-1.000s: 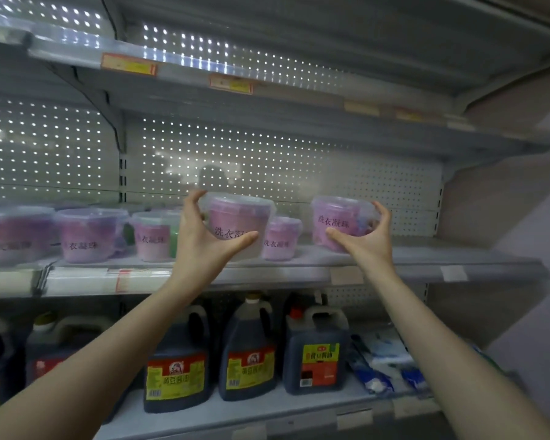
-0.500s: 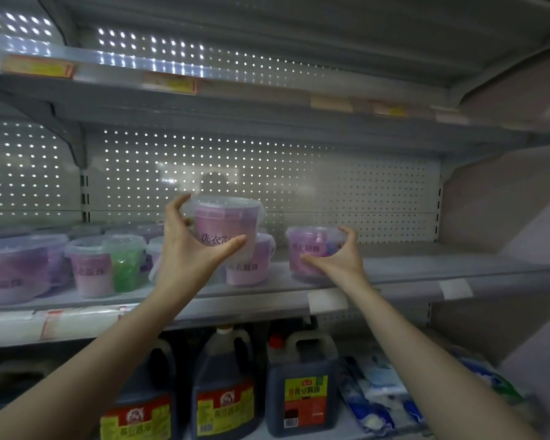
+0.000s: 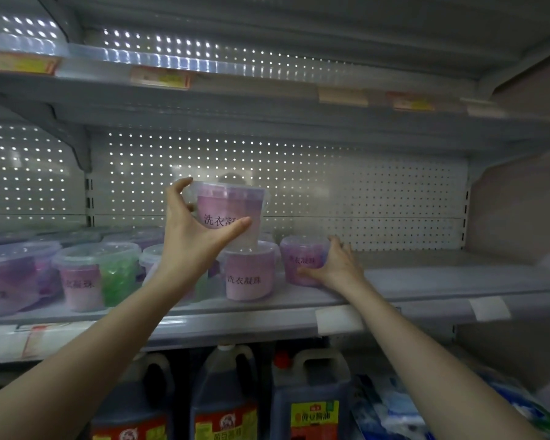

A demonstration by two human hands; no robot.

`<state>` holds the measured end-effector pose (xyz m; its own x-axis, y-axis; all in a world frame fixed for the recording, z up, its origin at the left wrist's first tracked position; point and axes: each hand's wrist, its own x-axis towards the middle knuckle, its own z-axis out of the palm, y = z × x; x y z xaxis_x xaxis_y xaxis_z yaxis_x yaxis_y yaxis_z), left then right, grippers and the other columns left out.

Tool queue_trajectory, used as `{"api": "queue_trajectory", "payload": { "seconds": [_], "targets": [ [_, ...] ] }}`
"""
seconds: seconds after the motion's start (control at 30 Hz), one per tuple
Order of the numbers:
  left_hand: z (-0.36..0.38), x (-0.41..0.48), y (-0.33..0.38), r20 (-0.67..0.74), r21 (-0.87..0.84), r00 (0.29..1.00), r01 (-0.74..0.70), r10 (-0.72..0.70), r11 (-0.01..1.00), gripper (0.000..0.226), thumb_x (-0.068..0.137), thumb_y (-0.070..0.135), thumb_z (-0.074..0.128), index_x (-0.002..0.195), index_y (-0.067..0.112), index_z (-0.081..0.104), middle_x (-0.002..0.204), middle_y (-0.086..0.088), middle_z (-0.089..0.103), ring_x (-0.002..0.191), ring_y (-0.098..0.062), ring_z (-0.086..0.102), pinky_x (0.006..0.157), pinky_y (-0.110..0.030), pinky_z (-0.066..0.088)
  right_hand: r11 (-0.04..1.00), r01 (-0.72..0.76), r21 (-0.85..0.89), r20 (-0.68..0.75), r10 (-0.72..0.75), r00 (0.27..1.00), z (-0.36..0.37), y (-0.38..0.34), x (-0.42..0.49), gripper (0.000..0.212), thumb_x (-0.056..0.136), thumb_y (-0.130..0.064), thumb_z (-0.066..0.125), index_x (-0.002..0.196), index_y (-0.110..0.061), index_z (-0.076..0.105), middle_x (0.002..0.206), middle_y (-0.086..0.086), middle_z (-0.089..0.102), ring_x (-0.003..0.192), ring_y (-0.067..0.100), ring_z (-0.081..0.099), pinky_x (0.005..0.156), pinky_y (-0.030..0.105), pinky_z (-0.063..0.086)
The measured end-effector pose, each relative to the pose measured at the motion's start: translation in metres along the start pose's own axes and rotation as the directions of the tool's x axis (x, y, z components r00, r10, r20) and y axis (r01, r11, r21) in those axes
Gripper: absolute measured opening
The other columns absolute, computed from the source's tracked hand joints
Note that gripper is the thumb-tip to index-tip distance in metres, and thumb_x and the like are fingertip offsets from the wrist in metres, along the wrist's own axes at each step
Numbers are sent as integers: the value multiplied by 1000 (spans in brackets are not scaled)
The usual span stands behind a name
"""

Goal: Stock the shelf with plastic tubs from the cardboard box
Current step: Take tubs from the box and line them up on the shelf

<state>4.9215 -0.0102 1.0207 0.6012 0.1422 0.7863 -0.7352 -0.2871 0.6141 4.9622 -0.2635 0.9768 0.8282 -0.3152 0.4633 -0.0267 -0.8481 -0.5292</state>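
Head: left hand (image 3: 191, 239) grips raised tub (image 3: 232, 204); right hand (image 3: 337, 265), end-tub (image 3: 302, 260).

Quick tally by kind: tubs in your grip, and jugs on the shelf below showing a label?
Tubs in grip: 2 (raised tub in left hand, shelf tub in right hand)
Labelled jugs: 3 (left jug, middle jug, right jug)
Total: 5

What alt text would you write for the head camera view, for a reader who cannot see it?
A person's left hand holds a purple tub up above the row of tubs on a grey shop shelf, while the right hand grips a second tub standing on that shelf. Dark jugs stand underneath.
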Motion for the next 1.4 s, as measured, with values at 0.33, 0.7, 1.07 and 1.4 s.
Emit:
{"api": "queue_trajectory", "payload": {
  "seconds": [0.33, 0.7, 1.07, 1.4],
  "targets": [
    [15, 23, -17, 2, 5, 1000, 26, -26, 1000, 100, 51, 55, 83, 131, 40, 24, 120, -5, 50, 105, -20, 58, 90, -45, 52, 1000, -2, -4, 69, 2, 998, 5, -1, 47, 83, 67, -25, 83, 133, -7, 36, 129, 16, 44, 115, 35, 52, 89, 36, 47],
    [7, 41, -29, -4, -1, 999, 38, -38, 999, 95, 61, 36, 85, 135, 33, 24, 104, 9, 50, 93, -11, 60, 80, -29, 51, 969, -94, -230, 126, 125, 984, 29, -20, 93, 52, 75, -24, 73, 121, -15, 50, 126, 12, 51, 115, 30, 54, 95, 37, 47],
    [9, 51, -34, 13, 13, 998, 62, -62, 998, 98, 61, 39, 84, 136, 31, 23, 100, 13, 48, 94, -10, 59, 85, -36, 50, 950, -123, -288, 128, 166, 978, 48, -23, 127, 35, 84, -15, 64, 117, -12, 55, 122, 7, 59, 116, 26, 55, 99, 40, 38],
    [8, 46, -31, 9, 2, 997, 75, -75, 997, 98, 61, 35, 84, 137, 32, 23, 101, 14, 47, 93, -4, 57, 82, -30, 48, 932, -64, -357, 129, 117, 985, 56, -23, 140, 33, 88, -24, 59, 119, -14, 55, 124, 7, 59, 117, 25, 54, 103, 41, 31]
  ]
}}
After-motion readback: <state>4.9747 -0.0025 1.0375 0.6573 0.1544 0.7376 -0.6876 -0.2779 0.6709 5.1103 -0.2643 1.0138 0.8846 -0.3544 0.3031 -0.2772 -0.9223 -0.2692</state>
